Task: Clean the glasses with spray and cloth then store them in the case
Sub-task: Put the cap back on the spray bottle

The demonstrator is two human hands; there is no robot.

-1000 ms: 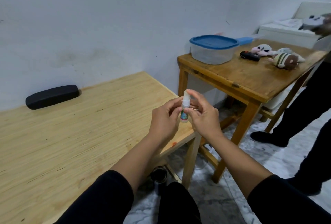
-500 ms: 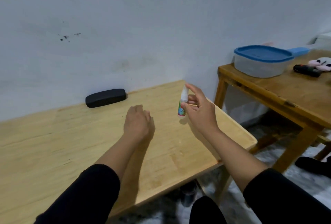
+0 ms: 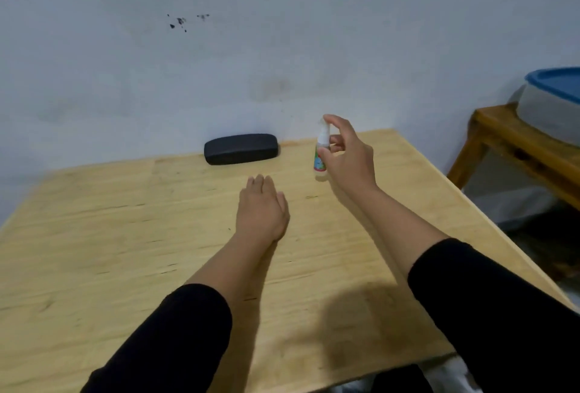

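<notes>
The person stands at the wooden bench (image 3: 125, 251), and the right hand (image 3: 348, 157) holds the small spray bottle (image 3: 320, 157) upright; the grip is closed around its body, with the index finger bent over the white top. The bottle's base is at or just above the bench surface, I cannot tell which. The left hand (image 3: 262, 207) lies flat on the wood with relaxed, straight fingers, holding nothing.

The black glasses case (image 3: 241, 149) lies closed at the back of the bench, just beside the wall (image 3: 282, 47) and to the left of the bottle. No glasses and no cloth are visible, so perhaps they are inside the case.

I judge that the task is at its beginning: the spray is in hand, but cleaning is not started. The next move probably calls for the free left hand to reach forward to the case and open it.

There is much bare wood between the hands and the case. The right edge of the bench is near the right forearm, with a gap before the second table (image 3: 514, 147), which carries a container with a blue lid (image 3: 555, 82).
</notes>
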